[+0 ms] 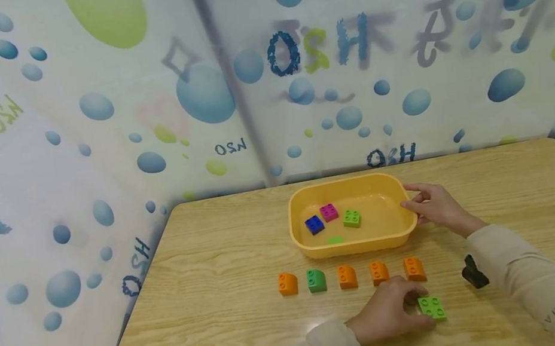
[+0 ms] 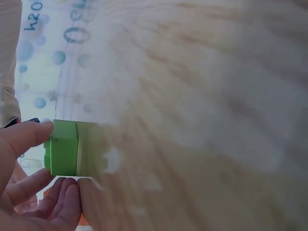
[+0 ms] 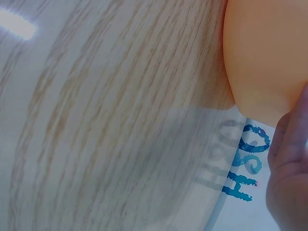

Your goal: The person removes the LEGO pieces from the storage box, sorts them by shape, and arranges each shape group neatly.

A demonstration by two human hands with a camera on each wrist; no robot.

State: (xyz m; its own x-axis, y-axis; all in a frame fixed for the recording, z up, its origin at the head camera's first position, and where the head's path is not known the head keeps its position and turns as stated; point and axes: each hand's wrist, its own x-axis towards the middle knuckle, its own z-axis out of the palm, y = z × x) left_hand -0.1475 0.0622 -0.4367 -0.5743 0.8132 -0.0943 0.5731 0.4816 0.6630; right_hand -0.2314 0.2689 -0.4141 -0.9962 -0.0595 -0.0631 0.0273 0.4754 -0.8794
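My left hand (image 1: 387,314) pinches a light green building block (image 1: 432,308) between thumb and finger, near the front of the table. In the left wrist view the green block (image 2: 64,147) is held by its two sides, low against the tabletop. At the right end of a yellow plastic tub (image 1: 355,247), my right hand (image 1: 436,208) grips the rim, thumb over the edge. Inside the tub lie a blue block (image 1: 314,225), a magenta block (image 1: 328,212), a lime block (image 1: 351,219) and a flat green piece (image 1: 335,240). The right wrist view has the tub's outer wall (image 3: 264,57) beside the hand.
Between the tub and my left hand runs a row of curved blocks: an orange block (image 1: 288,284) at the left end, a green block (image 1: 316,280), then several orange ones up to the rightmost orange block (image 1: 414,269). A patterned curtain (image 1: 259,127) hangs behind the wooden table (image 1: 214,255).
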